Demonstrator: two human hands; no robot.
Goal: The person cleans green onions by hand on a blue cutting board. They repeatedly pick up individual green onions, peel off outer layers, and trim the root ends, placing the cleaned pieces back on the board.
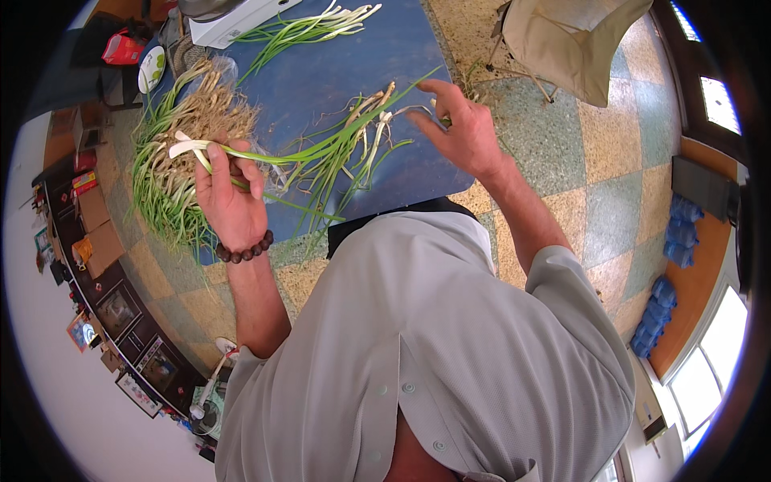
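Observation:
My left hand, with a dark bead bracelet at the wrist, holds green onions by their white ends, and their leaves reach right over the table. My right hand is raised above the table's right edge, thumb and forefinger apart near a leaf tip; a thin pale strand lies by the thumb, and whether it is held is unclear. Below, loose peelings and wilted leaves lie on the blue table. A large pile of rooty green onions lies at the left. White-ended green onions lie at the far side.
A white box stands at the table's far left, near a patterned plate. Clear plastic lies by the pile. A beige folding chair stands beyond the right edge. Plant scraps lie on the checkered floor beside the table.

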